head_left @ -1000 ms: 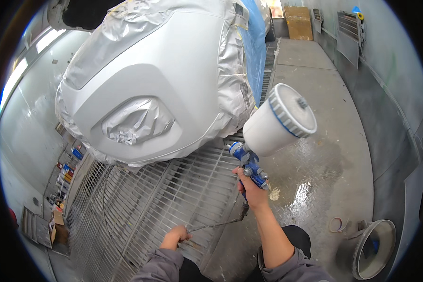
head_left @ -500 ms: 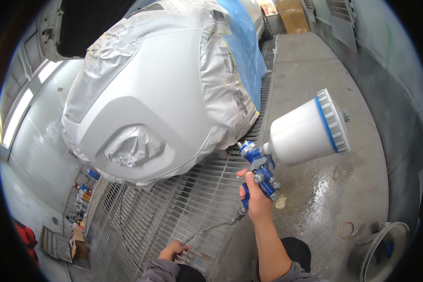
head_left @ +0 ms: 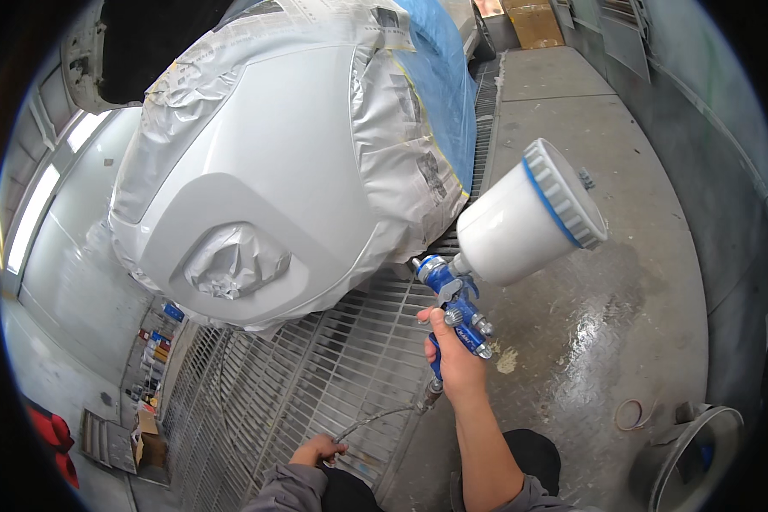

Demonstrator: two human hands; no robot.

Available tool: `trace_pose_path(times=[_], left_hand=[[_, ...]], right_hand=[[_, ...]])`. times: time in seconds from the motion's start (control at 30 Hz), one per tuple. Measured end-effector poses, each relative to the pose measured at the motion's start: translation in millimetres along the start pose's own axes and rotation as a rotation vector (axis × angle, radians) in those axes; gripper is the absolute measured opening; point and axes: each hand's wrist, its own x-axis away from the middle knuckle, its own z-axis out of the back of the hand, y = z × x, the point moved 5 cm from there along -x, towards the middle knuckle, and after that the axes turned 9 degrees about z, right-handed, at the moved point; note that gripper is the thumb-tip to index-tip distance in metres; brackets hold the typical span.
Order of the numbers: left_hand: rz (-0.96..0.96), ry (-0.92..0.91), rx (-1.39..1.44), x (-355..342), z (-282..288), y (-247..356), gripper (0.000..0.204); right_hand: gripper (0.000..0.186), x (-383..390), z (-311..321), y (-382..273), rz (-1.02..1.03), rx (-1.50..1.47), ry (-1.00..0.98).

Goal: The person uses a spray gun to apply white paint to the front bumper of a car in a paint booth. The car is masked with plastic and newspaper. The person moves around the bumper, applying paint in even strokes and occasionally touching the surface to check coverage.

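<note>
Spray gun (head_left: 464, 314) in the right hand (head_left: 457, 363), hose (head_left: 374, 419) in the left hand (head_left: 320, 449)

The right hand's fingers curl around the gun's blue handle; whether they squeeze the trigger, I cannot tell. The left hand's fingers pinch the hose above the metal grating (head_left: 269, 380). The gun is at the lower right of a pale car panel (head_left: 294, 145), apart from it, nozzle turned that way. Its white cup (head_left: 510, 224) leans right. Wrinkled paper (head_left: 398, 162) and 1 blue sheet (head_left: 442, 94) cover the car beside the panel. 1 bucket (head_left: 719, 424) is at lower right.
</note>
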Motion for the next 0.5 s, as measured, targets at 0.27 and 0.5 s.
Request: trace_pose_path(times=[0.27,0.5], left_hand=[[-0.017,-0.038,0.001,-9,-8,5,0.042],[0.02,-0.069,0.039,-11,-11,2,0.04]], right_hand=[[0.02,5,-3,-3,-0.001,0.113,-0.018],[0.024,5,-2,2,0.018,0.188,-0.08]])
